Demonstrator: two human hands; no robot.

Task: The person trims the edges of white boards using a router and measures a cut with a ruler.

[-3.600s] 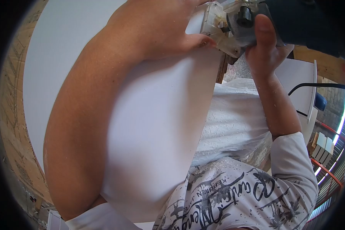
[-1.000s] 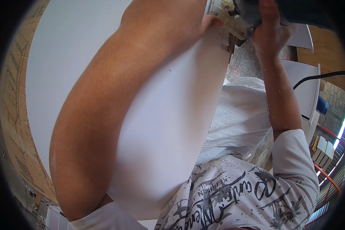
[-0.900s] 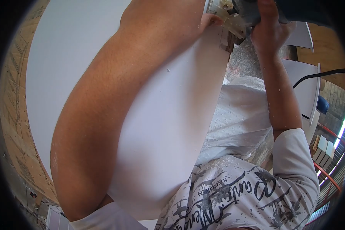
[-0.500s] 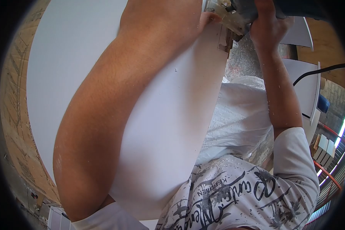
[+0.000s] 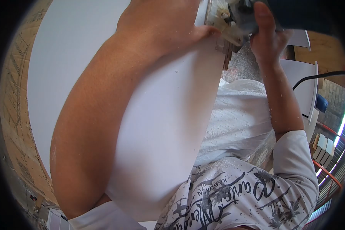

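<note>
A dark power tool [image 5: 247, 19] with a clear, dusty base is at the panel's edge, top right. My right hand [image 5: 269, 38] is closed around its body, thumb up along the side. My left hand [image 5: 176, 28] lies over the white panel [image 5: 161, 115], its thumb touching the tool's base; its other fingers are cut off by the frame's top. The left forearm crosses the panel. Brown wood shows under the panel's edge beside the tool. Small chips dot the panel and my right arm.
White dusty cloth [image 5: 237, 119] covers my lap right of the panel. A black cable [image 5: 318, 76] runs past other white boards [image 5: 301, 78] at right. Brown sheet material [image 5: 17, 111] lies at left. Stacked white pieces [image 5: 323, 149] and red metal bars are farther right.
Compared with half a second ago, the tool and both hands sit slightly lower in view, and more of the tool and my left thumb shows. The grips look unchanged.
</note>
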